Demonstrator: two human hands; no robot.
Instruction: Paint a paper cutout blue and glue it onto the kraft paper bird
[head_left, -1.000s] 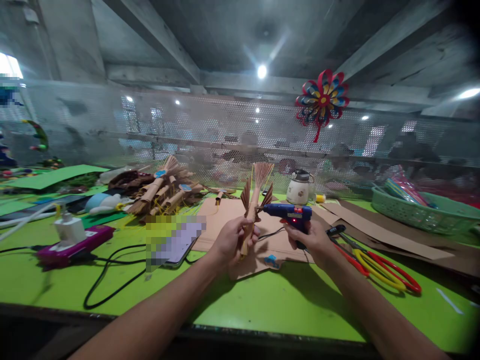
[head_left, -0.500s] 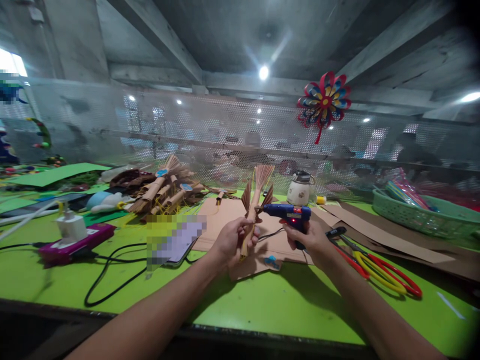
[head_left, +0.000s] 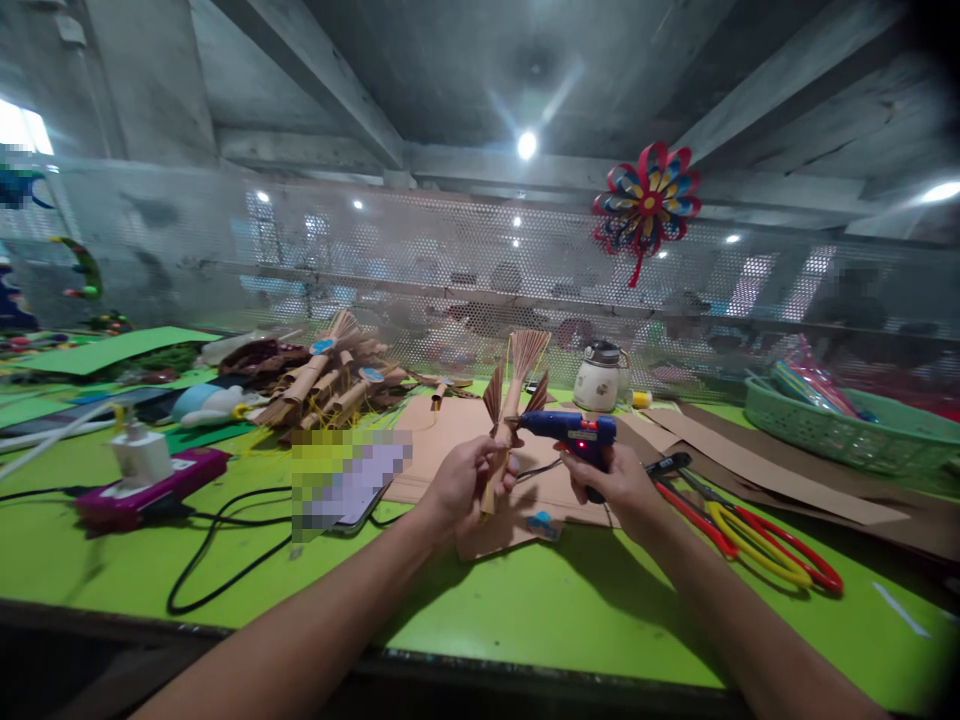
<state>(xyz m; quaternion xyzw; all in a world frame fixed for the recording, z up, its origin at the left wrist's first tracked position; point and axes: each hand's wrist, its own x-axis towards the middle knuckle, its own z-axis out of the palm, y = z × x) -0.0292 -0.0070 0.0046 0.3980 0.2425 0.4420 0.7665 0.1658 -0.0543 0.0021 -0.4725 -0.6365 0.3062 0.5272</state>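
My left fingers (head_left: pixel 484 450) are gripping a fan-fitted brown paper tube (head_left: pixel 517 378), right fingers (head_left: pixel 585 469) a blue plastic glue gun (head_left: pixel 566 427), gluing seemingly unfinished.

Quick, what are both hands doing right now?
Left hand: closed around the rolled brown paper piece.
Right hand: closed on the blue glue gun, its nozzle at the paper piece.

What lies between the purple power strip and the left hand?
In the head view, a black cable and a partly pixelated phone lie there on the table.
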